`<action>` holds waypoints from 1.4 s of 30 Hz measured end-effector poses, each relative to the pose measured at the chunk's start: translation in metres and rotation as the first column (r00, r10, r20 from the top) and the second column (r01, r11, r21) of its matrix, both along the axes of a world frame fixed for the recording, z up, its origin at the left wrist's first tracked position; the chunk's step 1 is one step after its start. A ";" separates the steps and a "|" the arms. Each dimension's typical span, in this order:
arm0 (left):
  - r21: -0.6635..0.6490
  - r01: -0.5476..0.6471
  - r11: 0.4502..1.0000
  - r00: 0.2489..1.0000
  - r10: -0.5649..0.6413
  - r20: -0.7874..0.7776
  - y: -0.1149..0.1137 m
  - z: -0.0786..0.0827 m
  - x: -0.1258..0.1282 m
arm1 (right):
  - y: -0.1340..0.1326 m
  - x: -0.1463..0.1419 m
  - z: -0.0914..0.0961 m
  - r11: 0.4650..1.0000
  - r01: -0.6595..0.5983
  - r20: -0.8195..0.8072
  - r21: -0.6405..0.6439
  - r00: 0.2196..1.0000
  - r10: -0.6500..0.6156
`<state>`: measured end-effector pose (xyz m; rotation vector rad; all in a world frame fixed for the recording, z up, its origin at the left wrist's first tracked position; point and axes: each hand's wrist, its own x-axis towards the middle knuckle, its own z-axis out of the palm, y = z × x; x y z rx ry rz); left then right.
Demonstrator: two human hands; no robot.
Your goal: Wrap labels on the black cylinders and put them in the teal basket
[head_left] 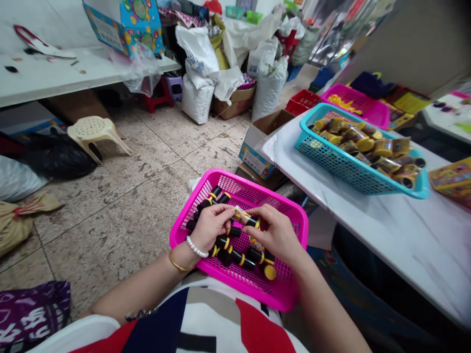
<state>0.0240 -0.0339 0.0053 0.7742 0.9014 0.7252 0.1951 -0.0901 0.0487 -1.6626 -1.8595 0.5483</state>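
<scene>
Over the pink basket (pixel 299 240), both my hands are on a small black tube with a colourful printed label (pixel 243 216). My left hand (pixel 211 226) pinches the labelled end between thumb and fingertips. At the other end, my right hand (pixel 276 234) has its thumb and fingers closed around the black part. Whether the label is fully stuck down is too small to tell. Beneath my hands lie several black tubes with yellow rings (pixel 237 256). A round yellow end (pixel 270 272) faces up near the basket's front, and another printed label (pixel 255 243) shows under my right hand.
On the white table (pixel 371 215) to the right, a teal basket (pixel 331 164) holds several labelled tubes (pixel 362 139). Behind it is a pink tray (pixel 380 115) with yellow pieces. An open cardboard box (pixel 257 152) stands below. A cream stool (pixel 91 130) and white sacks (pixel 200 73) occupy the floor.
</scene>
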 end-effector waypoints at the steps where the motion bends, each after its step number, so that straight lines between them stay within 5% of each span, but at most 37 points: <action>1: 0.045 -0.041 0.998 0.999 0.042 -0.016 0.000 0.001 0.000 | -0.001 0.000 -0.002 0.999 0.034 -0.030 0.005 0.999 -0.033; 3: 0.124 -0.056 0.991 0.997 0.062 -0.045 0.002 0.004 -0.002 | -0.002 -0.001 -0.006 0.997 0.076 -0.086 0.009 0.993 -0.075; 9: 0.143 0.300 0.943 0.954 -0.301 -0.020 0.011 0.008 -0.007 | -0.010 -0.003 -0.009 1.000 -0.017 -0.203 0.013 0.979 0.019; 15: 0.189 0.294 0.937 0.956 -0.287 -0.062 0.005 0.012 0.006 | -0.016 -0.001 -0.013 0.984 0.175 -0.341 -0.018 0.924 -0.170; 21: 0.194 0.306 0.932 0.950 -0.312 0.001 0.008 0.019 0.007 | -0.013 0.001 -0.014 0.988 0.143 -0.463 -0.054 0.873 -0.152; 27: 0.217 0.376 0.901 0.926 -0.372 -0.063 0.013 0.016 0.003 | -0.011 0.002 -0.016 0.979 0.136 -0.301 0.154 0.950 -0.085; 29: 0.361 0.334 0.871 0.942 -0.325 -0.088 0.012 0.015 0.006 | -0.010 0.000 -0.019 0.983 0.167 -0.416 0.077 0.901 -0.121; 32: 0.503 0.313 0.806 0.949 -0.279 -0.145 0.012 0.014 0.008 | -0.009 -0.003 -0.025 0.969 0.217 -0.646 -0.119 0.724 -0.242; 37: 0.359 0.388 0.849 0.922 -0.366 -0.129 0.018 0.014 0.005 | -0.009 -0.006 -0.027 0.958 0.252 -0.681 -0.137 0.679 -0.276; 42: 0.331 0.415 0.848 0.908 -0.367 -0.201 0.021 0.011 0.011 | -0.003 0.001 -0.025 0.961 0.105 -0.779 -0.257 0.566 -0.270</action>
